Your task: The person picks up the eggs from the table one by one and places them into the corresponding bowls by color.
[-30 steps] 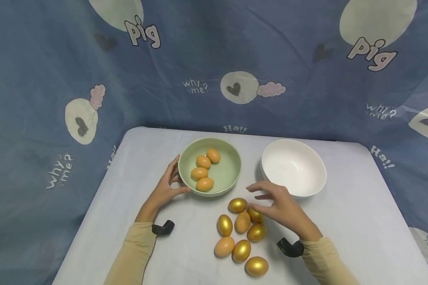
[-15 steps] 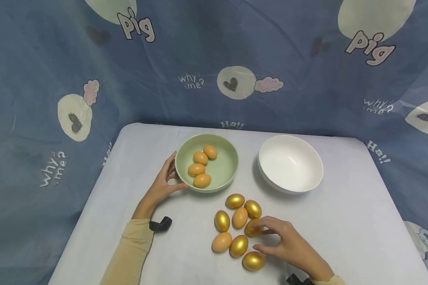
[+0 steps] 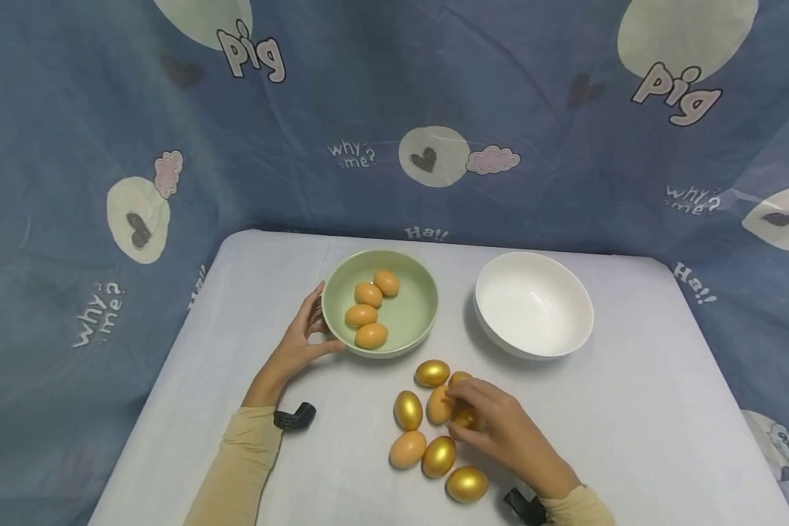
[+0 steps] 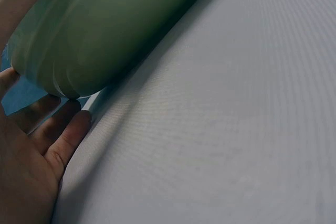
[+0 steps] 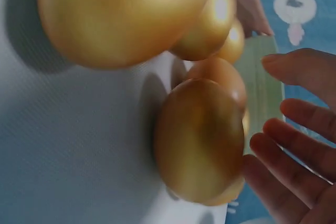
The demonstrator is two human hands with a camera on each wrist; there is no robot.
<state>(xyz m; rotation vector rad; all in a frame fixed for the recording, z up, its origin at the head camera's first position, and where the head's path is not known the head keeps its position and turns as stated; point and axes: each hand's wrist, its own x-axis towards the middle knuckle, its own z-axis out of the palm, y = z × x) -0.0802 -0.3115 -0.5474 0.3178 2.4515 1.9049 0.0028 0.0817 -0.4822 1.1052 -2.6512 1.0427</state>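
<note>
My left hand [image 3: 296, 358] holds the left side of a light green bowl [image 3: 417, 296], thumb near its front rim and fingers round the outer wall. Several orange-brown eggs [image 3: 361, 315] lie inside. In the left wrist view, fingertips touch the bowl's underside [image 4: 110, 30]. Over the loose eggs hovers my right hand [image 3: 502, 427], fingertips overlapping a brown egg [image 3: 439, 405] and partly hiding a gold egg [image 3: 467, 418]. The right wrist view has its fingers [image 5: 294, 182] spread and relaxed beside a gold egg [image 5: 199, 140], gripping nothing.
A white bowl [image 3: 532, 307] stands at the back right of the white-covered table [image 3: 329, 475]. More gold eggs [image 3: 408, 410] and another brown egg [image 3: 408, 449] lie in a loose cluster at the middle front. A blue printed cloth [image 3: 342, 197] hangs behind.
My right hand moved toward the front right, then back left over the cluster of eggs. The left hand stays on the green bowl. The head view shifted slightly.
</note>
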